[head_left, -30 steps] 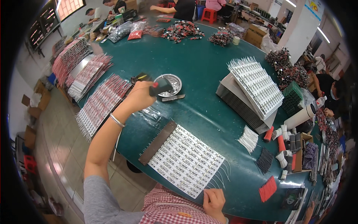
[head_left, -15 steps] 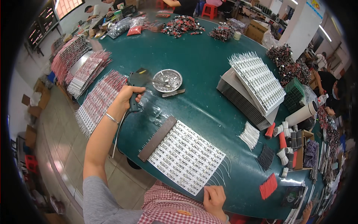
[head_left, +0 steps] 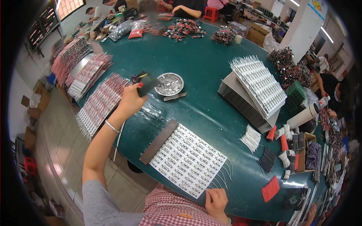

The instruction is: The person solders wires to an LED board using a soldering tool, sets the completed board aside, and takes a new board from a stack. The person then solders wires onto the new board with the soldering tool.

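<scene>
My left hand (head_left: 132,100) is raised over the table's left side, closed round the grip of a dark pistol-shaped tool (head_left: 151,83), which motion blurs. Just beyond it stands a round metal dish (head_left: 182,86) of shiny bits, with a flat grey strip (head_left: 175,96) beside it. A panel of small white circuit boards (head_left: 188,160) lies near me, a brown bar (head_left: 160,143) along its left edge. Thin white wires (head_left: 225,171) stick out from its right side. At the panel's near corner, my right hand (head_left: 216,203) is closed with fingers curled; what they pinch is hidden.
Wired panels (head_left: 103,100) are stacked at the left edge. A tall panel stack (head_left: 260,86) stands at the right. Bundles of white (head_left: 250,138), black (head_left: 267,159) and red wires (head_left: 270,188) lie nearer me. A white bottle (head_left: 303,116) is beyond them. Other people work around the room.
My left hand has turned the tool, swinging its grip up and over toward the dish. My right hand and the panel have barely moved. A person's forearm at the far edge has shifted.
</scene>
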The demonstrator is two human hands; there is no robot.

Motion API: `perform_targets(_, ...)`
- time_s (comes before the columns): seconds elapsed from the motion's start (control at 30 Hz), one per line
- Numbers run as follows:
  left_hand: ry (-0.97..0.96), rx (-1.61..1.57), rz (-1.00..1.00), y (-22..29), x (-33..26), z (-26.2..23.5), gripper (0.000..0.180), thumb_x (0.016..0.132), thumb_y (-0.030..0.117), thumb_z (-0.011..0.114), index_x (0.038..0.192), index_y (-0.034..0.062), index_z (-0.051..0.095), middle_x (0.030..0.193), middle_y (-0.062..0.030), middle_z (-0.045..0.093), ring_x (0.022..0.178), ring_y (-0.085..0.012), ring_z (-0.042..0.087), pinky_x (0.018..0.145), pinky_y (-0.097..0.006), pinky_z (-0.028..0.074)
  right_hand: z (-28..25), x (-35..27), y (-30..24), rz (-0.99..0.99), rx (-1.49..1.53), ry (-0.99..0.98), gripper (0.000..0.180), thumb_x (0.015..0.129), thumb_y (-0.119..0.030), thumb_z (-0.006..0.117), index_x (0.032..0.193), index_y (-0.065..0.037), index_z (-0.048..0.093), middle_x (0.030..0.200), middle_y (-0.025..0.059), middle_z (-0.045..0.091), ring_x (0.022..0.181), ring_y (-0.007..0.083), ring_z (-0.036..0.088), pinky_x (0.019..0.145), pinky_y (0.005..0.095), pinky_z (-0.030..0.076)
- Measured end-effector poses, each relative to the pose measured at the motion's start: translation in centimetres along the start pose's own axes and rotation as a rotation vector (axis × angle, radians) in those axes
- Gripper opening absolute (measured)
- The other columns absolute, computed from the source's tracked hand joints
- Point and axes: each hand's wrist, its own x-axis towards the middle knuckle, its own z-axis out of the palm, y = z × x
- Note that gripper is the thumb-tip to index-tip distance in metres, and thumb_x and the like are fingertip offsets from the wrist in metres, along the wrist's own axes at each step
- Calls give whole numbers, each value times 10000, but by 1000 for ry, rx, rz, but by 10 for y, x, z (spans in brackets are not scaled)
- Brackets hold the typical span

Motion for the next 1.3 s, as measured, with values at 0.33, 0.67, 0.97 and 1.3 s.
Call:
perform_targets(0.33, -215, 416, 296, 28, -3, 4, 174, 716, 7, 629, 889, -4, 609, 852, -221, 646, 847, -424, 626, 740, -492, 489, -1, -2, 1, 7, 1, -14, 179, 752, 43, 719, 910, -35, 685, 807, 88, 610, 702, 280, 570, 603, 373, 453)
perform_targets(0.67, -41, -257, -9, 9, 12, 5, 214, 709, 10, 730, 887, -37, 621, 707, -127, 623, 580, -244, 615, 495, -342, 461, 0, -1, 3, -2, 18, 2, 178, 751, 46, 717, 910, -27, 682, 806, 91, 608, 700, 280, 569, 598, 369, 451)
perform_targets(0.97, -198, -1036, -788, -30, 22, 8, 138, 833, -2, 686, 939, -46, 607, 776, -81, 604, 552, -92, 530, 400, -193, 408, 2, -2, 5, -28, 20, 22, 187, 743, 59, 719, 905, -24, 676, 803, 92, 604, 683, 278, 558, 586, 365, 438)
perform_targets(1.3, -133, -817, -611, -22, 17, -3, 135, 807, -29, 696, 903, -26, 601, 723, -57, 579, 520, -101, 537, 393, -211, 400, 2, -1, 5, -33, 22, 5, 185, 750, 52, 717, 912, -27, 678, 801, 91, 602, 688, 276, 560, 588, 364, 441)
